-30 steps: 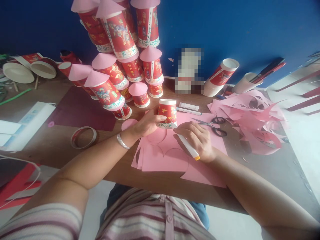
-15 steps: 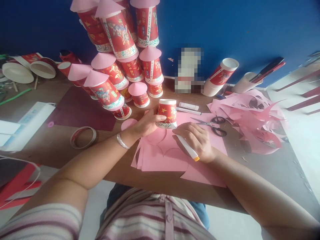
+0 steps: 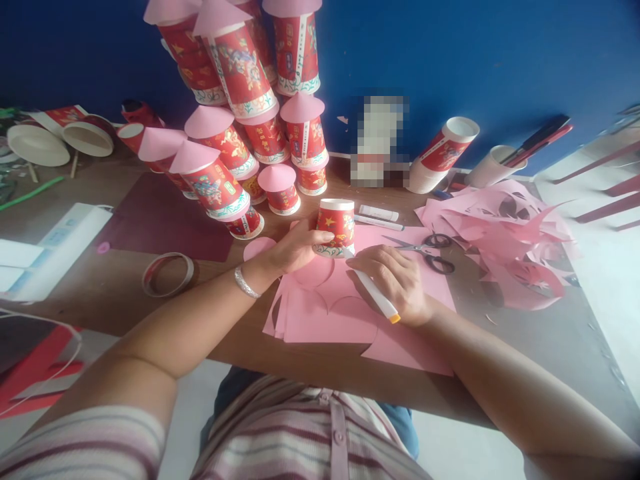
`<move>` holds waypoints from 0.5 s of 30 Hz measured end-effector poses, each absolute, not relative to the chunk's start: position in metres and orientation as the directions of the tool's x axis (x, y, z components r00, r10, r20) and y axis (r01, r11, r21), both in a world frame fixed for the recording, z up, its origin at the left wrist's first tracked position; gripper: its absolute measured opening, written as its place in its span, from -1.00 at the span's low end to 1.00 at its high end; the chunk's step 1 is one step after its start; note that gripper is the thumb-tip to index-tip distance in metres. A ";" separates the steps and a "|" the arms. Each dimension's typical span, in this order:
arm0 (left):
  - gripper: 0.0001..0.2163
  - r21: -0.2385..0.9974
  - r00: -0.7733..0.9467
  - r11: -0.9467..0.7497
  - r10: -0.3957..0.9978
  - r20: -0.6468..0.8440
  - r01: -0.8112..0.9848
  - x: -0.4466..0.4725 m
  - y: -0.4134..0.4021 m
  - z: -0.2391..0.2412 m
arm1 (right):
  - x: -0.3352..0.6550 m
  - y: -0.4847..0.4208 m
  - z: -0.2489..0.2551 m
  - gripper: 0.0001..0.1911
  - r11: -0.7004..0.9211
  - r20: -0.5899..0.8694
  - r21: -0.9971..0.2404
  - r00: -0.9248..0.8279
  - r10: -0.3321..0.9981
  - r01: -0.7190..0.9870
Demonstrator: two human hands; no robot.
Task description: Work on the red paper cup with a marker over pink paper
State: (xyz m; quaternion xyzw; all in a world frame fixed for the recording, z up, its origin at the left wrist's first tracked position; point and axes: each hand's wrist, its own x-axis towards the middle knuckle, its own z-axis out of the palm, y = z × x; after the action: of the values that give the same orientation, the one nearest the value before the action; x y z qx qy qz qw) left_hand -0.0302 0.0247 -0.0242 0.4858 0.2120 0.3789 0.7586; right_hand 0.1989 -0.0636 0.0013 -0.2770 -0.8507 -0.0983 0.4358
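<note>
My left hand [image 3: 301, 245] is closed round a red paper cup [image 3: 336, 222] printed with gold figures, its thumb across the front. A white band with green drawn squiggles runs along the cup's lower edge. In my right hand [image 3: 393, 280] is a white marker [image 3: 375, 295] with a yellow end. Its tip points at that band; whether it touches cannot be made out. Beneath both hands lie pink paper sheets [image 3: 320, 320] with circles drawn on them. Black-handled scissors [image 3: 425, 248] rest on the sheets to the right of the cup.
Stacked red cups with pink cone tops [image 3: 245, 67] rise at the back left. Pink paper scraps [image 3: 520, 233] heap up on the right, near a pen cup [image 3: 493, 165] and a stack of cups [image 3: 443, 157]. A tape roll [image 3: 167, 275] lies left of my forearm.
Almost nothing differs. The whole view has shifted very slightly, while both hands keep the same hold on the cup and the marker.
</note>
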 end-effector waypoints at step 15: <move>-0.63 0.915 0.613 0.185 0.785 0.082 -0.359 -0.029 0.024 -0.019 | 0.201 -0.062 0.004 -0.75 0.825 0.813 -0.060 -0.452 0.367 0.562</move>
State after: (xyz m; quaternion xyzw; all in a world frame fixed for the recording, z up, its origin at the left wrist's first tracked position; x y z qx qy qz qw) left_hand -0.0294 0.0242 -0.0187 0.5083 0.2098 0.3863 0.7405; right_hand 0.2008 -0.0624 0.0041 -0.2750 -0.8449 -0.1093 0.4455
